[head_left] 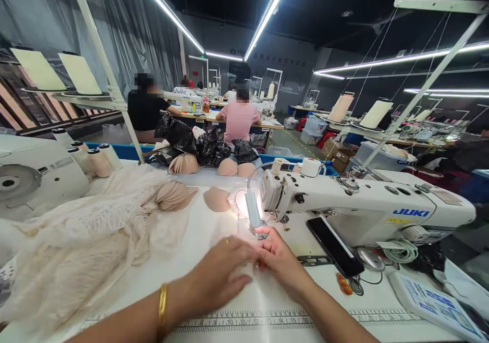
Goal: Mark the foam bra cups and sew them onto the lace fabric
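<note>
My left hand [225, 266], slightly blurred, reaches over the white table in front of the sewing machine [367, 205]. Its fingers stretch toward my right hand and its thumb stands apart. My right hand [280, 261] is just below the needle area, fingers curled and thumb bent in; whatever they pinch is hidden. Under the bright lamp [252, 208] lies a pale bra cup with lace edging [240, 202], partly hidden by the lamp. A beige foam cup [217, 199] is to its left. Sheer pale fabric [223, 228] seems to lie beyond my left fingers.
Cream lace fabric [110, 231] is heaped at left, with stacked beige cups [175, 196] beside it. A phone [335, 246], a coiled cable [400, 251] and a white box [435, 302] lie at right. A printed ruler [229, 321] crosses the front. Co-workers sit ahead.
</note>
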A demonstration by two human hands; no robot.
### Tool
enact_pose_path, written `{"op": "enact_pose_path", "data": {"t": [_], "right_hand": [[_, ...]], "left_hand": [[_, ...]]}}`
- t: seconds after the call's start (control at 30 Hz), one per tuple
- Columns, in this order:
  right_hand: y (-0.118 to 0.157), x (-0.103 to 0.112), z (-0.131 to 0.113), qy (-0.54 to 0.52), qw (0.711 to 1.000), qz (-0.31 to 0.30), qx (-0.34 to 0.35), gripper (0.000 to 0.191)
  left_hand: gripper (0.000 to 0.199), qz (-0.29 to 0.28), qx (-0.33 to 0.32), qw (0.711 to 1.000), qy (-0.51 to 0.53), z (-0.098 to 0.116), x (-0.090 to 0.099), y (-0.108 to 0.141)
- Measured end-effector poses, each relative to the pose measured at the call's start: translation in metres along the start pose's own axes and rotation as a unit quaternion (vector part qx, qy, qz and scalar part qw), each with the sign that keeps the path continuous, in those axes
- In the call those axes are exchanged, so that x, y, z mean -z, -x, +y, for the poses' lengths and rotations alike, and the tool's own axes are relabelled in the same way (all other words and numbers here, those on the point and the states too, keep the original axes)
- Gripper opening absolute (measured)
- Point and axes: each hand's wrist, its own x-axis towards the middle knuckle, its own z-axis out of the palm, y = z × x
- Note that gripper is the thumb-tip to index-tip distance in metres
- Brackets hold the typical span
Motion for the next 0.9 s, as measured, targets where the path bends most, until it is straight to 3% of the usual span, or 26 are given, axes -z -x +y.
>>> {"op": "enact_pose_path", "data": {"t": [0.03,0.07,0.1,0.13,0.17,0.2,0.23,0.3,0.4,0.43,0.5,0.53,0.57,0.6,0.7,0.73,0.8,0.9], "right_hand": [[0.003,-0.010,0.000,-0.041,0.999,0.018,0.000,0.056],[0.008,-0.020,0.002,-0.071,0.997,0.039,0.008,0.057],[0.014,-0.029,0.005,-0.095,0.993,0.061,0.021,0.058],[0.021,-0.038,0.010,-0.112,0.990,0.080,0.037,0.058],[0.030,-0.047,0.016,-0.125,0.986,0.097,0.053,0.058],[0.040,-0.055,0.022,-0.132,0.983,0.111,0.066,0.059],[0.050,-0.063,0.029,-0.137,0.980,0.121,0.076,0.061],[0.069,-0.073,0.039,-0.143,0.979,0.125,0.078,0.069],[0.087,-0.080,0.043,-0.143,0.979,0.128,0.071,0.079],[0.090,-0.079,0.042,-0.134,0.978,0.137,0.076,0.079],[0.095,-0.077,0.040,-0.100,0.977,0.160,0.096,0.076],[0.098,-0.075,0.040,-0.077,0.977,0.168,0.107,0.073],[0.101,-0.074,0.042,-0.051,0.977,0.173,0.118,0.071],[0.105,-0.073,0.045,-0.020,0.976,0.176,0.126,0.068],[0.115,-0.074,0.059,0.070,0.970,0.181,0.143,0.060],[0.117,-0.074,0.064,0.086,0.969,0.180,0.146,0.058],[0.118,-0.073,0.070,0.080,0.971,0.173,0.142,0.059],[0.111,-0.068,0.071,0.017,0.980,0.153,0.123,0.066]], "left_hand": [[0.025,-0.007,0.078,0.987,0.138,0.013,-0.008,0.016],[0.025,-0.032,0.172,0.940,0.294,0.025,-0.018,0.029],[0.041,-0.037,0.256,0.856,0.447,0.035,-0.027,0.039],[0.055,-0.002,0.320,0.763,0.561,0.042,-0.035,0.046],[0.058,0.061,0.352,0.691,0.628,0.046,-0.040,0.050],[0.056,0.136,0.356,0.646,0.662,0.049,-0.042,0.050],[0.051,0.207,0.349,0.623,0.669,0.050,-0.042,0.049],[0.041,0.289,0.323,0.629,0.645,0.049,-0.035,0.043],[0.029,0.295,0.320,0.648,0.625,0.048,-0.025,0.039],[0.021,0.297,0.330,0.628,0.639,0.049,-0.023,0.039],[0.011,0.302,0.366,0.544,0.692,0.051,-0.022,0.040],[0.014,0.294,0.381,0.503,0.718,0.053,-0.022,0.041],[0.019,0.280,0.385,0.482,0.736,0.056,-0.022,0.041],[0.022,0.264,0.377,0.489,0.741,0.058,-0.022,0.041],[0.033,0.224,0.329,0.588,0.704,0.065,-0.023,0.039],[0.032,0.225,0.335,0.601,0.690,0.066,-0.024,0.038],[0.029,0.238,0.374,0.587,0.678,0.067,-0.024,0.035],[0.027,0.275,0.415,0.533,0.685,0.066,-0.024,0.029]]}}
